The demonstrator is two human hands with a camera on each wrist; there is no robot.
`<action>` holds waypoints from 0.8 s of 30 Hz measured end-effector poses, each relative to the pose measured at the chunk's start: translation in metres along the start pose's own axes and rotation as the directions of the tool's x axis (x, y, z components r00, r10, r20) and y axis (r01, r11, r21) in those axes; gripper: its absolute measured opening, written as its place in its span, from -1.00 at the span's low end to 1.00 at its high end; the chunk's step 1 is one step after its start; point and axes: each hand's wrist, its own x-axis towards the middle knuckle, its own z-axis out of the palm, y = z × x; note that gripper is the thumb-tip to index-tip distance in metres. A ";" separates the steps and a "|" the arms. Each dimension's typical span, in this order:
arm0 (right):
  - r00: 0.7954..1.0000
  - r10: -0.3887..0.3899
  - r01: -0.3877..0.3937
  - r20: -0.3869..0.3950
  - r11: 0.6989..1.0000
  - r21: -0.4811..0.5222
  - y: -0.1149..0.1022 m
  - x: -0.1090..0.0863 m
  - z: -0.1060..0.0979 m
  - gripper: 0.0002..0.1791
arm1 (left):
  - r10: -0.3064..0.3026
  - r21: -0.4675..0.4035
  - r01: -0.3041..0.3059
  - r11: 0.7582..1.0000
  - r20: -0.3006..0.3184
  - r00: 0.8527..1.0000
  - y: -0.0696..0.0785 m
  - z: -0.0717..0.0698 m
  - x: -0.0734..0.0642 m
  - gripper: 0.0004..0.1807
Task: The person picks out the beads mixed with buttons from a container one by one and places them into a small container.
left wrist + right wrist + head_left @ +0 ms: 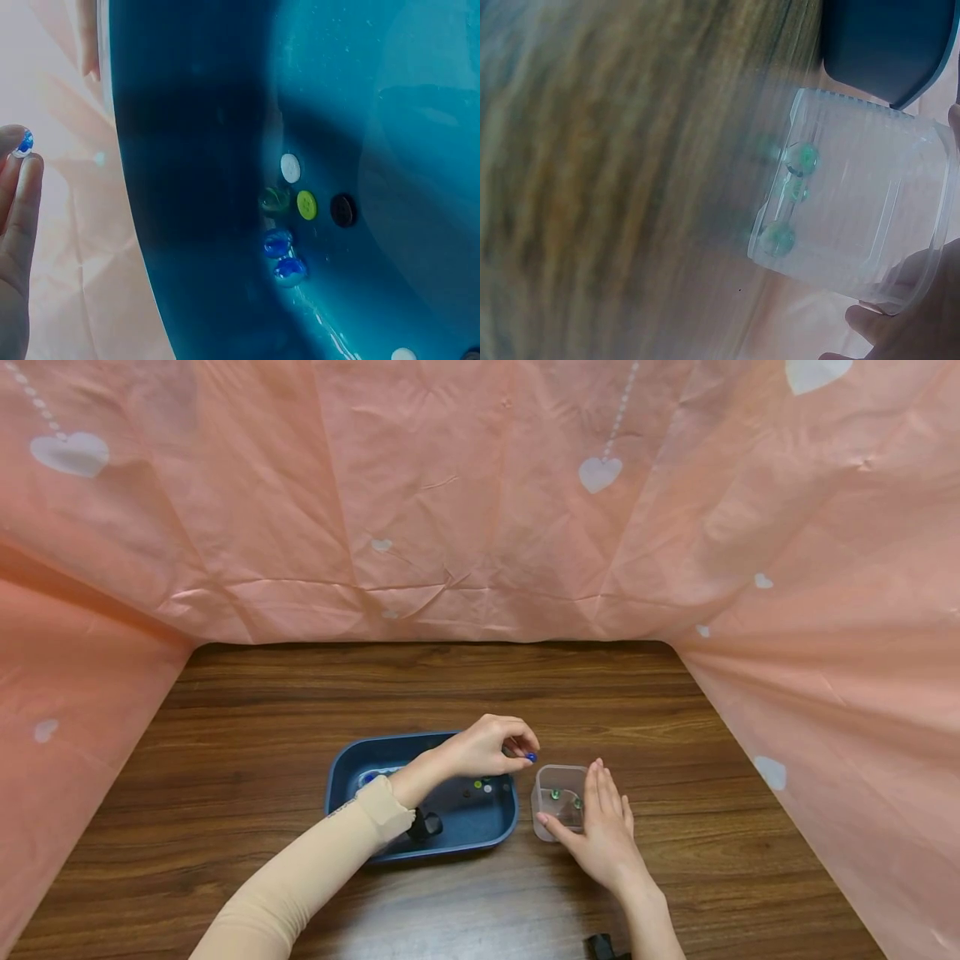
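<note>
My left hand (pixel 486 748) pinches a blue glass marble (pixel 532 757) between thumb and fingertips, above the gap between a blue basin (pixel 480 845) and a clear plastic container (pixel 542 837). In the left wrist view the marble (pixel 26 142) shows at the fingertips, outside the basin wall. My right hand (pixel 606 839) rests against the container with long, straight fingers along its right side and the thumb across the near rim. Green marbles (pixel 778 238) lie on the container's bottom.
Inside the basin are two blue marbles (pixel 289 271), a green marble (pixel 275 201), and white (pixel 290 168), lime (pixel 307 205) and dark buttons (pixel 343 210). Pink curtains (pixel 465 527) with hearts enclose the wooden table (pixel 720 827) at the back and sides.
</note>
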 end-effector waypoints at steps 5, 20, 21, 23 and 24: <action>1.000 0.009 -0.009 0.001 1.000 -0.020 0.000 0.001 0.000 0.21 | 0.004 -0.022 -0.004 1.000 0.003 1.000 0.001 0.004 0.001 -0.83; 1.000 0.012 -0.012 0.027 1.000 -0.003 0.000 0.001 -0.001 0.22 | 0.050 -0.020 -0.050 0.999 0.015 0.999 0.012 0.010 0.011 -0.83; 1.000 0.010 -0.010 0.024 1.000 -0.006 0.000 0.001 0.000 0.21 | 0.052 -0.020 -0.052 0.998 0.016 0.999 0.012 0.010 0.012 -0.82; 1.000 0.006 -0.006 0.020 1.000 -0.005 0.000 0.001 -0.001 0.21 | 0.053 -0.021 -0.053 0.998 0.021 0.998 0.014 0.009 0.013 -0.82; 1.000 0.003 -0.003 0.013 1.000 -0.009 0.000 0.001 -0.001 0.21 | 0.052 -0.022 -0.052 0.998 0.022 0.998 0.015 0.009 0.014 -0.82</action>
